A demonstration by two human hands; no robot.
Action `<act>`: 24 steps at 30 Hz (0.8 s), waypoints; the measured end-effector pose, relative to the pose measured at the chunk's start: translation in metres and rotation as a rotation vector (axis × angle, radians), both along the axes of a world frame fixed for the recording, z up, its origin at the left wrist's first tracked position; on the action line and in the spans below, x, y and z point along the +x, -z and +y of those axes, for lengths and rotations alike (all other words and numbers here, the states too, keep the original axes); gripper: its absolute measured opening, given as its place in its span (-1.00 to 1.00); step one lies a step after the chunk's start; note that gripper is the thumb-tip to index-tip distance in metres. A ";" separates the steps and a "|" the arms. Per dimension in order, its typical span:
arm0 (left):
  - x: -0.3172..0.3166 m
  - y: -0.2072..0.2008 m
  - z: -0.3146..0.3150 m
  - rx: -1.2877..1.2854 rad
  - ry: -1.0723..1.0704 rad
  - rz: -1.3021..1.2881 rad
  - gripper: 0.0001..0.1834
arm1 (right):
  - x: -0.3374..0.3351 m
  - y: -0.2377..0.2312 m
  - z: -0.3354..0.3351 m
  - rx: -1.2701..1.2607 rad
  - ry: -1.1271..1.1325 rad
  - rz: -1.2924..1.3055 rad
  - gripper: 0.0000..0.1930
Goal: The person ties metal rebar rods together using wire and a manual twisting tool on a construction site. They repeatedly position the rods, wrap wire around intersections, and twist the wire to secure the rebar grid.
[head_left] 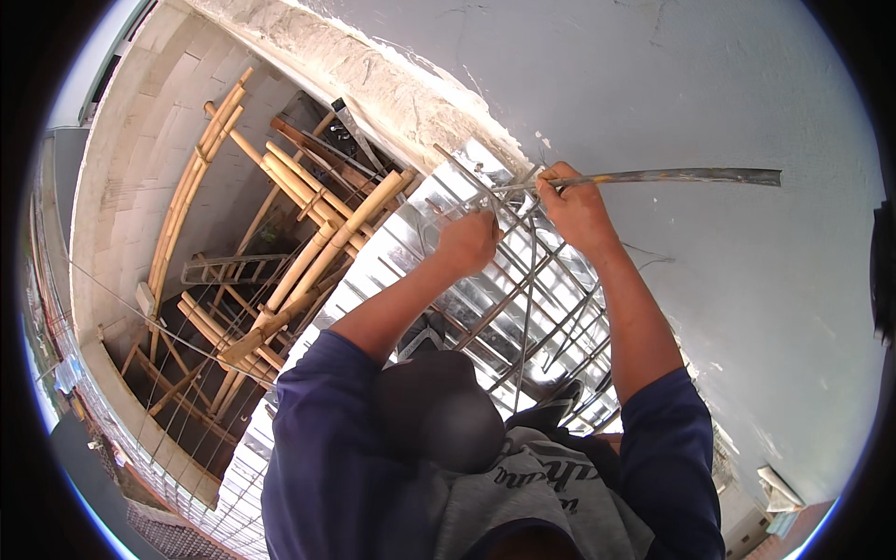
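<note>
Here, the scene is set out line by line.

Left hand: the left hand [469, 241] is seen closed into a fist over the steel bar grid [523, 289], at a crossing near the grid's upper end; what is pinched inside the fist cannot be told.

Right hand: the right hand [577, 207] is clenched around the long metal rod [681, 176], which is gripped near its left end.

Rod: it is held almost level, its free end stretched out to the right across the grey concrete wall [709, 84].

Grid: the crossed steel bars are laid over the shiny corrugated metal sheet [411, 238], beside the wall and just beyond the person's shoes [560, 397].

Hands together: they are kept close, just beside each other, above the same top corner of the grid.

Surroundings: bamboo scaffolding poles [299, 252] are seen well below to the left, inside a shaft of pale block walls [149, 140].

Clothing: dark blue sleeves [322, 411] are worn on both arms.
</note>
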State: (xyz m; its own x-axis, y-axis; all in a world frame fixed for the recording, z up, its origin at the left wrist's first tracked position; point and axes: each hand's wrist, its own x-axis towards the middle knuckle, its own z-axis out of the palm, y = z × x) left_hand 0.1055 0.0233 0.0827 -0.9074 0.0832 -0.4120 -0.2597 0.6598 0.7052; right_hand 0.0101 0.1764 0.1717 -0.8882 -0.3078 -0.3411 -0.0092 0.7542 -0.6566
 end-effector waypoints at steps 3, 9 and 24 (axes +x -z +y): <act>0.033 0.002 0.019 0.183 0.154 -0.211 -0.68 | 0.000 0.000 0.003 -0.047 -0.015 -0.043 -0.82; 0.084 0.053 0.077 0.459 0.271 -0.271 -0.61 | -0.010 -0.019 -0.008 0.045 -0.112 -0.124 -0.77; -0.076 0.033 -0.017 -0.076 0.259 0.149 -0.59 | -0.012 -0.031 -0.025 0.085 -0.186 -0.089 -0.76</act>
